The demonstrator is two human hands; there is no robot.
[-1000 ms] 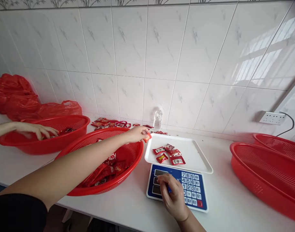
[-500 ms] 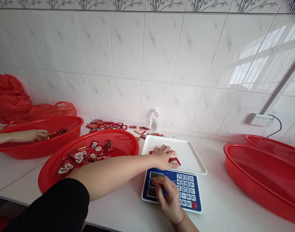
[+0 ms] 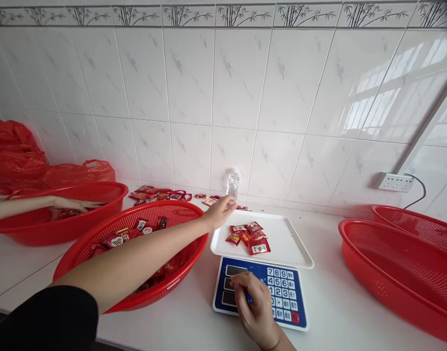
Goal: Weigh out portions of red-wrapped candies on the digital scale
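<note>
My left hand point(image 3: 222, 212) hovers over the far left corner of the white tray point(image 3: 292, 243), fingers loosely bent, with nothing visible in it. Several small red snack packets point(image 3: 259, 246) lie on the tray's left half. My left forearm reaches across a red perforated basket point(image 3: 194, 214) part-filled with similar packets point(image 3: 119, 239), hiding some of them. My right hand point(image 3: 256, 312) is curled closed above the blue weighing scale point(image 3: 245, 265), covering part of its displays and keys; no object shows in its fingers.
Another person's hand point(image 3: 71, 204) reaches into a red basket point(image 3: 62, 236) at the left, near red plastic bags point(image 3: 14, 156). Loose packets point(image 3: 157, 193) and a clear bottle point(image 3: 233, 184) stand by the wall. At right are red baskets point(image 3: 391, 273) and a power strip point(image 3: 395, 182).
My left hand has lifted off the packets on the tray and moved up and left, leaving them uncovered. My right hand stays over the scale. The other person's hand has shifted right in its basket.
</note>
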